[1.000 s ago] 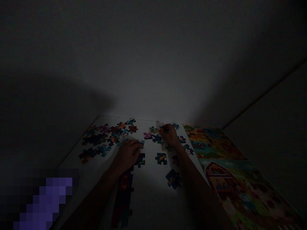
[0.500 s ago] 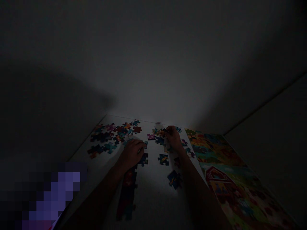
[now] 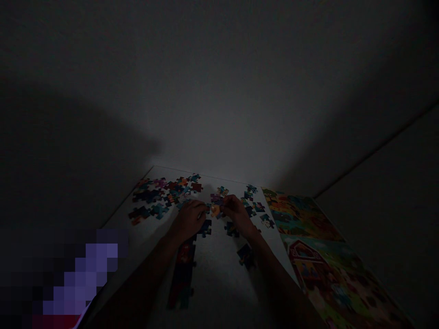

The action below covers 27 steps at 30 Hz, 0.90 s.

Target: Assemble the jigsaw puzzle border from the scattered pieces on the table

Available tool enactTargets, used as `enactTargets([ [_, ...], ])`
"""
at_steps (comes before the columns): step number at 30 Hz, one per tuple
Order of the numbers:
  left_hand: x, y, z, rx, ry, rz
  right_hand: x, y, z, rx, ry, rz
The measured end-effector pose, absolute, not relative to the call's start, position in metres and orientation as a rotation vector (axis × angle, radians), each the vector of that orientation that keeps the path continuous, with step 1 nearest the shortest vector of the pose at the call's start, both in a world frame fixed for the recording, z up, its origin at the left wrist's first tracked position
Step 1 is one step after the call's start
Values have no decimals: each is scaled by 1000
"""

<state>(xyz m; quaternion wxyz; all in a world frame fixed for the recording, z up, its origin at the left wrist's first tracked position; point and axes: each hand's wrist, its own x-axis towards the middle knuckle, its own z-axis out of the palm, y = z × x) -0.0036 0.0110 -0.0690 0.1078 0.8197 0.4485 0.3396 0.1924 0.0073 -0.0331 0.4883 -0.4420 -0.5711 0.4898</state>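
Observation:
My left hand [image 3: 189,219] rests over the white tabletop, fingers curled together around a small teal puzzle piece that is mostly hidden. Close by on the right, my right hand [image 3: 239,215] pinches an orange-tan puzzle piece [image 3: 215,210], held just beside the left fingertips. Below my left hand, a joined strip of dark puzzle pieces [image 3: 183,274] runs towards me. A dark blue piece [image 3: 206,227] lies at the top of that strip. Under my right wrist lie two dark pieces, one of them a blue piece [image 3: 232,229]. The scene is very dim, so fine detail is lost.
A heap of loose puzzle pieces [image 3: 154,194] covers the table's far left. More loose pieces [image 3: 252,205] lie beyond my right hand. Along the right side are colourful farm picture sheets [image 3: 318,260]. A pale wall [image 3: 219,114] rises behind the table.
My right hand has come left and nearer from the far pieces, and now holds the orange-tan piece close to my left hand. My left hand has barely moved.

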Motion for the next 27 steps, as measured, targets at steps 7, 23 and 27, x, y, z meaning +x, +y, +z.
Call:
enactTargets([
  [7,-4,11,-67,2413,1309,989,181,-16,-43,-1046,-1316,1420],
  [23,-5,13,-68,2413,1293,957,206,-17,-49,-1115,-1401,1418],
  [27,-5,12,-68,2408,1275,942,213,-15,-49,-1145,-1440,1411],
])
